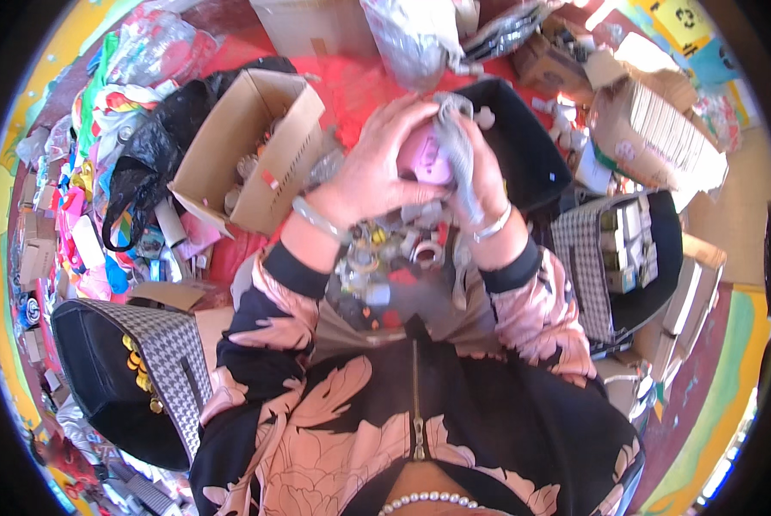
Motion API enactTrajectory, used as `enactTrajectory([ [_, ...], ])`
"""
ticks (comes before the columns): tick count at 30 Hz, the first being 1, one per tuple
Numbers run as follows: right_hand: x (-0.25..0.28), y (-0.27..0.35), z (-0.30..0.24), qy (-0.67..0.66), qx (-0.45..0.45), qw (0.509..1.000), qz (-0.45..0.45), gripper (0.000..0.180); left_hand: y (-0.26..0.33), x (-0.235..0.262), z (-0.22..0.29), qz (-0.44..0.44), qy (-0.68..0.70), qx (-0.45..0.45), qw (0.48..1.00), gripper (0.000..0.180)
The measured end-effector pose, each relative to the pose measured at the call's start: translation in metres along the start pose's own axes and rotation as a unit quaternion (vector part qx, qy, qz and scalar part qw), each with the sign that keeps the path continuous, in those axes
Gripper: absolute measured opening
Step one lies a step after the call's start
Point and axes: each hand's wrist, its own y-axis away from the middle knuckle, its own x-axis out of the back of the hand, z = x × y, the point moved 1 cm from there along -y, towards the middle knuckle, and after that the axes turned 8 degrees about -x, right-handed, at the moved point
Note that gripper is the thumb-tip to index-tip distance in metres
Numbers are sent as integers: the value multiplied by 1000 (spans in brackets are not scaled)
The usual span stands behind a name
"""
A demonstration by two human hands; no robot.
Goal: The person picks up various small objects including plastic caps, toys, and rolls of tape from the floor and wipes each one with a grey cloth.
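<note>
Between my hands is a small pink-purple rounded object [426, 158] with little dark marks on its surface; its exact kind I cannot make out. My left hand [370, 165] curls round it from the left, thumb beneath. My right hand [488, 175] has a grey ribbed cloth [457, 144] bunched in its fingers, pressed against the object's right side. The cloth's lower end hangs past the palm. Below the hands, over my lap, lies a pile of small mixed trinkets [366, 261], partly blurred.
An open cardboard box [292, 193] holding small items stands at left, beside a black plastic bag [157, 129]. Behind my right hand is a black bin [536, 163]. Houndstooth storage boxes stand at right [585, 258] and lower left [175, 353]. A carton of stacked cards [652, 138] is far right.
</note>
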Motion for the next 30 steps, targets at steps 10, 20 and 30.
enactTrajectory([
  [10,46,-19,-10,41,109,968,222,26,-4,-28,-13,163,324,105,926,58],
  [20,114,39,-117,-50,280,948,142,27,87,-118,-181,140,677,258,675,43],
  [30,125,54,-128,-17,191,980,60,30,13,-319,-132,137,575,476,651,62],
])
